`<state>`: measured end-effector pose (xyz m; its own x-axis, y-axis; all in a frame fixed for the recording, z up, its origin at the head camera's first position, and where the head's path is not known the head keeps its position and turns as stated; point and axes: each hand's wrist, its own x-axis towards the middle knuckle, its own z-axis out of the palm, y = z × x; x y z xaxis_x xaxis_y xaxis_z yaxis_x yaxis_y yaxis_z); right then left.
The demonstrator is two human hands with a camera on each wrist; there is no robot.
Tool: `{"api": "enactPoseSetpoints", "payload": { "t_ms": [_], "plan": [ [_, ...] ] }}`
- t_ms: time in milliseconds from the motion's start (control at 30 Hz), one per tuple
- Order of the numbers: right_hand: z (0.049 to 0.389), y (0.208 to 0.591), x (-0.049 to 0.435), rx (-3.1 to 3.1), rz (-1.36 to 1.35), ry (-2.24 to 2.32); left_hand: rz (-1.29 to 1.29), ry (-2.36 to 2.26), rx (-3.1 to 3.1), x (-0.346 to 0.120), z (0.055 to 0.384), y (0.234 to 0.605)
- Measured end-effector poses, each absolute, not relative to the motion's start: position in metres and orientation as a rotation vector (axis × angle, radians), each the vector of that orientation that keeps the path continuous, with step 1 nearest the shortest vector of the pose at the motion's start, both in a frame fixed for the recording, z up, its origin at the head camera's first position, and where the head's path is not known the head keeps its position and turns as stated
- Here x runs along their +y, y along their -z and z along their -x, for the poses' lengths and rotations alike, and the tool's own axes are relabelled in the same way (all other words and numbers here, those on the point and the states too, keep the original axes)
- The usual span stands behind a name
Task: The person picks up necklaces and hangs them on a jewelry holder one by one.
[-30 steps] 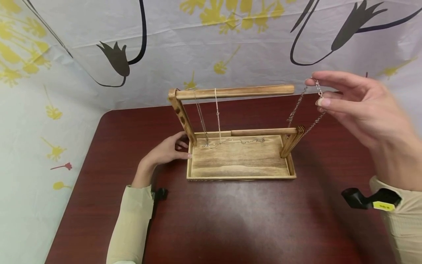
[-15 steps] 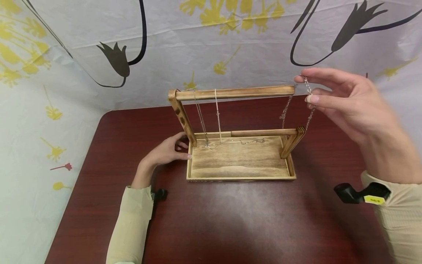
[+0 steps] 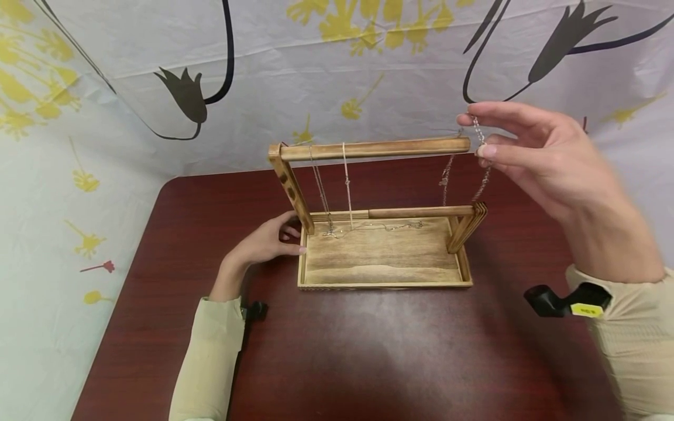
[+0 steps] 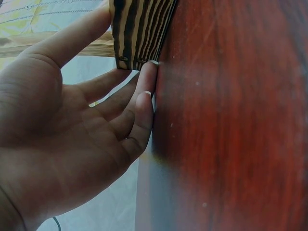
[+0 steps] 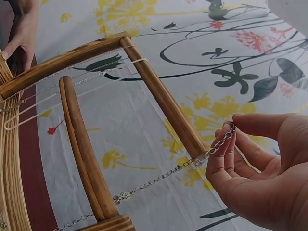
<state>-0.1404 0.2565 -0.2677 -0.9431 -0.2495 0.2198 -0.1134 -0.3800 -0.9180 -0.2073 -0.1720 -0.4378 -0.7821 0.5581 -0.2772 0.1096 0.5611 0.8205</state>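
Observation:
A wooden jewelry stand (image 3: 387,147) has a tray base (image 3: 384,272), a lower bar and a longer upper bar with a free right end. My left hand (image 3: 263,240) grips the tray's left end, thumb at the rim, fingers against its striped side (image 4: 139,33). My right hand (image 3: 550,152) pinches a silver chain (image 5: 153,182) between thumb and fingers, beside the upper bar's free end. The chain hangs in a loop; one strand passes behind that end in the head view. Whether it touches the bar I cannot tell.
Fine necklaces (image 3: 319,184) and a pale cord-like strand (image 3: 347,181) hang from the left part of the upper bar. A thin chain (image 3: 387,225) lies in the tray. The stand rests on a dark red table (image 3: 368,351), with a patterned cloth (image 3: 400,88) behind.
My right hand has moved left and slightly up with the chain, from right of the upper bar to its free end. My left hand and the stand have stayed put.

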Motion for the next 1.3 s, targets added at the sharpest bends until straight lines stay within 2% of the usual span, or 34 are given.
{"api": "enactPoseSetpoints", "payload": {
  "t_ms": [1300],
  "plan": [
    [0.147, 0.262, 0.213, 1.781, 0.647, 2.405, -0.54, -1.133, 2.29, -0.172, 0.206, 0.437]
  ]
}}
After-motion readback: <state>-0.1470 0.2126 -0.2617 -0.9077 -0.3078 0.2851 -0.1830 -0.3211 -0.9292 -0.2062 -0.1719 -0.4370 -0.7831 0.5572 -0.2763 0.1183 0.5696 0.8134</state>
